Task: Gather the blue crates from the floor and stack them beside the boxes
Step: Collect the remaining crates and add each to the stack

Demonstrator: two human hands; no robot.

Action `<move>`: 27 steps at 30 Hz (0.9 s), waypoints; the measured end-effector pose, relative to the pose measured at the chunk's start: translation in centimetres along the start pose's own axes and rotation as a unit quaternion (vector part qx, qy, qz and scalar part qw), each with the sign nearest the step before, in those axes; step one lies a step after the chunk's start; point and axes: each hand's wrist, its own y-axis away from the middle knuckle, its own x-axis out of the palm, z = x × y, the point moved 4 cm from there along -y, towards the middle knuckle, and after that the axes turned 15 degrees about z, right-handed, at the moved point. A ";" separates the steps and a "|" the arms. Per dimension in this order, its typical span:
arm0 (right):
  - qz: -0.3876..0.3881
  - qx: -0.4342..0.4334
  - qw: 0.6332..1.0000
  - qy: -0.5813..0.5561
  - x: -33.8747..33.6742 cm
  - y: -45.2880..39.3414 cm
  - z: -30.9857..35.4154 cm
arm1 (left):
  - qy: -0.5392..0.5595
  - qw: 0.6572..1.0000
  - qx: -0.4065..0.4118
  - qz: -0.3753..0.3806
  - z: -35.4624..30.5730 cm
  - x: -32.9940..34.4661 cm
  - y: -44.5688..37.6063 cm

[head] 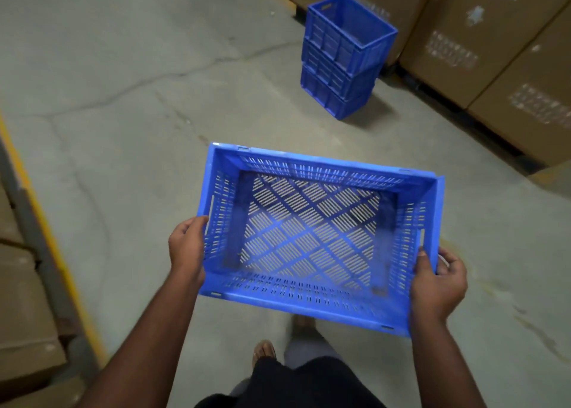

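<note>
Hands (187, 247) (438, 279) grip crate (309, 231) by its side rims; bare floor (139, 98) before stacked crates (343, 58).

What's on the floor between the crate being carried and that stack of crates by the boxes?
Nothing but bare, cracked concrete floor, as the head view shows. The held crate and the stack have no object between them.

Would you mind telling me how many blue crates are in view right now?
4. One crate is carried between the left hand and right hand. Three more form a stack on the floor beside the cardboard boxes. Others may be out of view.
</note>
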 end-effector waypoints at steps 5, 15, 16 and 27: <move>-0.009 -0.011 1.000 0.000 9.9 -6.3 3.1 | 0.020 1.000 0.015 0.012 -5.3 3.1 -11.4; 0.013 -0.024 0.999 -0.019 32.2 -21.9 13.2 | 0.017 0.999 0.047 -0.006 -18.9 9.6 -34.0; 0.015 -0.026 0.999 -0.016 34.3 -23.3 14.4 | 0.011 0.999 0.048 -0.008 -20.3 10.2 -36.0; -0.049 -0.016 0.999 0.006 56.4 -39.5 22.8 | -0.126 0.987 0.048 0.088 -33.4 20.2 -67.2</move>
